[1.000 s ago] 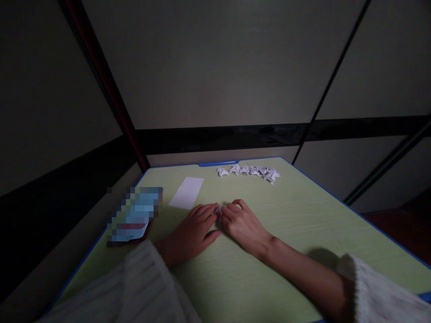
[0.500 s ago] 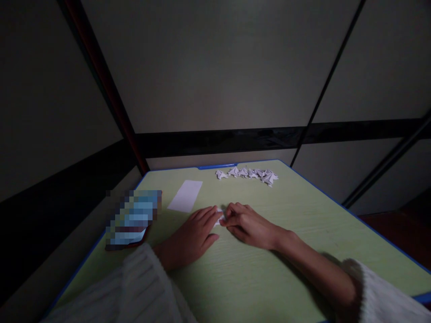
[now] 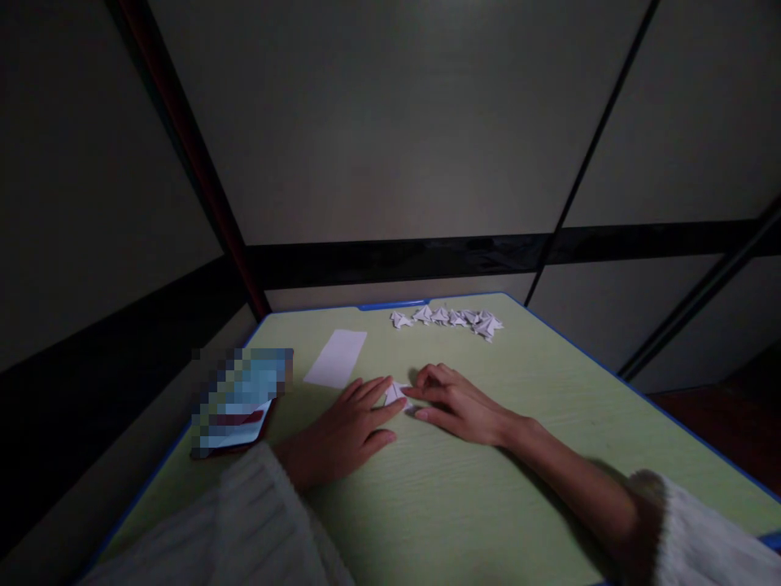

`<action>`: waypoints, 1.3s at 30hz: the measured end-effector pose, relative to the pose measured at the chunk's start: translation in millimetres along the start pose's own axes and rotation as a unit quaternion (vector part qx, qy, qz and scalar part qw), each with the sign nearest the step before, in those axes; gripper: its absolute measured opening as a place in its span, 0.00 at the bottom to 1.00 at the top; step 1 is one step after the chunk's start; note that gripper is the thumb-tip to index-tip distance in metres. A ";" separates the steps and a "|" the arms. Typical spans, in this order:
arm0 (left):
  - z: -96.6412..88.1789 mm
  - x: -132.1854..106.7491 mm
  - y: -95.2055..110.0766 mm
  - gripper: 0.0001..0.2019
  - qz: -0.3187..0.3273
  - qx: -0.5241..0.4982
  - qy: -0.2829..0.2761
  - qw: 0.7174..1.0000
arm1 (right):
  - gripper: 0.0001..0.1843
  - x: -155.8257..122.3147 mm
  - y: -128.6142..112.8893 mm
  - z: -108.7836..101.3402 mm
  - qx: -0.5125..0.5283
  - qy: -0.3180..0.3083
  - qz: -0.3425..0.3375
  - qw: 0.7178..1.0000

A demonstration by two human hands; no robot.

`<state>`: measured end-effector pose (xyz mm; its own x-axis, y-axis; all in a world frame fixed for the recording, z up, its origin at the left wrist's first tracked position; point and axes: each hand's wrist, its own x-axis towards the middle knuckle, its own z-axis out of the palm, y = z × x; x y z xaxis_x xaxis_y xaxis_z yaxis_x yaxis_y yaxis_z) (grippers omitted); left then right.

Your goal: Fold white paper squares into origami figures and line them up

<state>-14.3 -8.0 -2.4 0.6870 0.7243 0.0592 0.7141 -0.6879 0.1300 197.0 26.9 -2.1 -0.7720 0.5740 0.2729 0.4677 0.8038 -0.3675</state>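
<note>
A small piece of folded white paper [image 3: 395,394] lies on the pale green table [image 3: 464,505], between my two hands. My left hand [image 3: 347,427] rests flat with its fingers spread; a fingertip presses on the paper's near edge. My right hand [image 3: 460,404] comes from the right, its index fingertip touching the paper's right side and its thumb held apart on the near side. Parts of the paper are hidden under the fingertips.
Several folded white paper figures [image 3: 487,325] stand in a row near the table's back edge. A flat white paper sheet [image 3: 337,358] lies left of centre. At the left edge is a phone [image 3: 241,407], its screen blurred. Cabinet panels [image 3: 396,130] rise behind.
My right fingers have loosened from a pinch and spread out. My left fingers have opened wider, so more of the folded paper shows.
</note>
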 end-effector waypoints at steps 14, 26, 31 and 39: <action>4.3 0.7 -1.6 0.20 -0.003 -0.034 0.003 0.999 | 0.28 8.0 -9.7 1.9 -0.162 -0.042 -0.011 0.986; 1.8 1.4 3.7 0.20 -0.005 -0.015 -0.015 1.000 | 0.28 8.1 -2.0 2.2 -0.093 -0.044 -0.017 0.995; 3.4 0.5 4.5 0.21 -0.007 -0.016 0.011 1.000 | 0.27 9.1 -1.6 -0.7 -0.086 -0.044 -0.023 0.995; 8.6 3.7 3.9 0.22 -0.003 -0.010 0.047 0.999 | 0.29 6.3 -13.2 -0.1 -0.096 -0.049 -0.026 0.994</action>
<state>-7.8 -8.4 -10.2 0.6668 0.7298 0.1510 0.7142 -0.6837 0.1501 186.1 19.9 4.5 -0.8312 0.5208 0.1948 0.4924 0.8522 -0.1771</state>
